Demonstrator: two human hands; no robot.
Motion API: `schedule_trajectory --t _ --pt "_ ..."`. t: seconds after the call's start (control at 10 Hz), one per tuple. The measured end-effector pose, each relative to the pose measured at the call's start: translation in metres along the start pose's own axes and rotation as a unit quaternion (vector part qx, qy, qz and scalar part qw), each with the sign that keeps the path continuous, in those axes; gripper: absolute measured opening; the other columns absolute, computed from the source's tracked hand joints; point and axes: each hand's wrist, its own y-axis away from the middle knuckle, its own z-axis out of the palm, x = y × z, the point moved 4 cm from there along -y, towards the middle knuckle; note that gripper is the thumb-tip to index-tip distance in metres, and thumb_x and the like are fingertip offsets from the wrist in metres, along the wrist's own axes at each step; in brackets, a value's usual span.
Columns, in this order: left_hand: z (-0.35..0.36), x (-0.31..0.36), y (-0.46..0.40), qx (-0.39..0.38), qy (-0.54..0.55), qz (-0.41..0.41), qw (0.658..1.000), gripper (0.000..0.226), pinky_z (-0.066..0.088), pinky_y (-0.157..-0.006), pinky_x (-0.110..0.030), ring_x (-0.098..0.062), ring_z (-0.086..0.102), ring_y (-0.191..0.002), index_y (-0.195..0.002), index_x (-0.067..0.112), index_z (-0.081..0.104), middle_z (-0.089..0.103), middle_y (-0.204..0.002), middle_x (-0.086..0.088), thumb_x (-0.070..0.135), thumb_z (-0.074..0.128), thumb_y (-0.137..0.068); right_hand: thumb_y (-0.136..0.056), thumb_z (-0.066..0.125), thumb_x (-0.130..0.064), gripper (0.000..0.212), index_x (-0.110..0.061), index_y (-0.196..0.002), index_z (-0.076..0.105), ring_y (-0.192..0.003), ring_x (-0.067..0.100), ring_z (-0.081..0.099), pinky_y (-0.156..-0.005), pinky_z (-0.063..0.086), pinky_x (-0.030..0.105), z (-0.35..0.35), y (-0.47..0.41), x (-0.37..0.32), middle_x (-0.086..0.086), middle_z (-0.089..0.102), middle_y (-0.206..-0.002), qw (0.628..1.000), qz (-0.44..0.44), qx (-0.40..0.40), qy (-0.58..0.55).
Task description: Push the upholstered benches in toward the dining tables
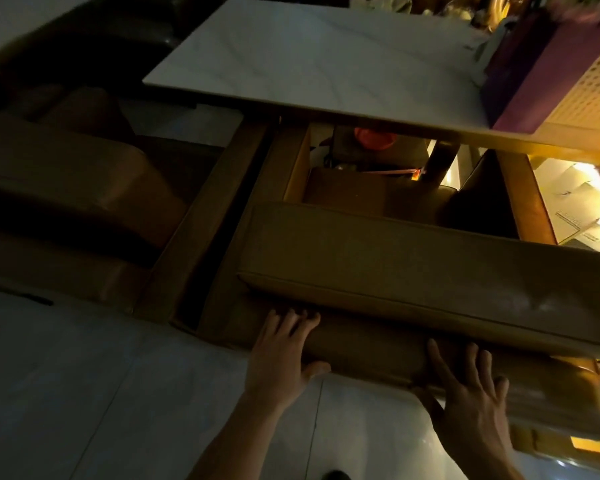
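While both hands press the bench [413, 271], their fingers [291, 320] lie straight, spread.

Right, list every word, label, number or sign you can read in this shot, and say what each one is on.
No text here can be read.
White cardboard boxes, right of the bench: dark printed marks, too small and blurred to read.
White tabletop: only marble veining, no writing.
Bench, left hand and right hand pressing its near side: no label visible.
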Motion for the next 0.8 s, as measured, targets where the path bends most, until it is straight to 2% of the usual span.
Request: schedule_trajectory --t 0.1,0.2,0.3,0.4,0.5,0.6,0.7,0.8 --pt "0.001 -0.004 0.004 -0.014 0.009 -0.008 1.000 0.080 0.019 -0.121 -0.043 -0.025 0.010 -0.148 -0.149 0.048 0.018 0.030 -0.151 0.015 0.080 0.045 -0.080 -0.080 0.018 -0.078 0.087 -0.031 -0.152 0.030 -0.145 0.050 0.020 -0.107 0.032 0.066 -0.002 0.005 -0.006 0.029 0.025 -0.158 1.000 0.011 0.002 -0.001" --pt "0.002 -0.008 0.007 -0.023 -0.004 -0.004 1.000 0.080 0.017 -0.122 -0.043 -0.024 0.011 -0.146 -0.149 0.049 0.016 0.029 -0.151 0.017 0.083 0.040 -0.080 -0.084 0.012 -0.080 0.092 -0.021 -0.141 0.051 -0.133 0.059 0.038 -0.093 0.039 0.071 -0.005 0.008 -0.012 0.037 0.043 -0.144 0.999 0.004 0.029 -0.016" --pt "0.001 -0.011 0.006 -0.023 -0.009 -0.002 1.000 0.080 0.017 -0.121 -0.043 -0.024 0.010 -0.145 -0.148 0.048 0.017 0.030 -0.150 0.017 0.080 0.045 -0.080 -0.086 0.011 -0.080 0.092 -0.019 -0.140 0.053 -0.131 0.060 0.039 -0.090 0.039 0.075 -0.005 0.010 -0.016 0.038 0.043 -0.143 0.999 -0.001 0.024 -0.028" --pt "-0.002 -0.007 0.005 -0.020 -0.005 0.008 1.000 0.082 0.015 -0.122 -0.041 -0.022 0.013 -0.144 -0.149 0.046 0.020 0.031 -0.149 0.017 0.079 0.047 -0.080 -0.086 0.011 -0.080 0.090 -0.020 -0.143 0.048 -0.134 0.060 0.036 -0.091 0.038 0.076 -0.001 0.011 -0.014 0.036 0.039 -0.147 1.000 0.002 0.017 -0.018" --pt "-0.013 -0.006 0.008 -0.032 -0.003 0.029 0.999 0.084 0.015 -0.121 -0.040 -0.023 0.015 -0.142 -0.151 0.042 0.020 0.030 -0.151 0.014 0.073 0.054 -0.080 -0.087 0.014 -0.076 0.078 -0.038 -0.155 0.009 -0.149 0.047 0.003 -0.113 0.027 0.065 0.001 0.012 -0.015 0.023 0.001 -0.163 0.998 0.031 -0.042 0.030" --pt "-0.030 -0.010 0.011 -0.101 0.020 0.060 0.993 0.086 0.020 -0.120 -0.045 -0.024 0.009 -0.147 -0.153 0.041 0.017 0.020 -0.158 0.013 0.064 0.062 -0.083 -0.088 0.031 -0.075 0.084 -0.044 -0.150 -0.017 -0.151 0.037 -0.012 -0.120 0.018 0.057 -0.006 0.015 -0.015 0.013 -0.017 -0.164 0.994 0.066 -0.092 0.014" --pt "-0.052 -0.020 0.023 -0.142 0.040 0.081 0.986 0.081 0.024 -0.118 -0.047 -0.020 0.012 -0.148 -0.152 0.042 0.019 0.016 -0.160 0.015 0.060 0.062 -0.086 -0.090 0.039 -0.071 0.082 -0.041 -0.155 -0.001 -0.152 0.032 0.003 -0.118 0.027 0.053 -0.027 0.029 -0.029 0.009 0.003 -0.167 0.994 0.069 -0.082 -0.007" --pt "-0.075 -0.038 0.042 -0.141 0.058 0.081 0.985 0.080 0.022 -0.117 -0.042 -0.017 0.016 -0.146 -0.152 0.042 0.019 0.019 -0.159 0.016 0.066 0.057 -0.086 -0.089 0.044 -0.071 0.080 -0.041 -0.156 0.012 -0.153 0.029 0.008 -0.121 0.025 0.047 -0.045 0.053 -0.053 0.008 0.011 -0.167 0.993 0.068 -0.073 -0.058"
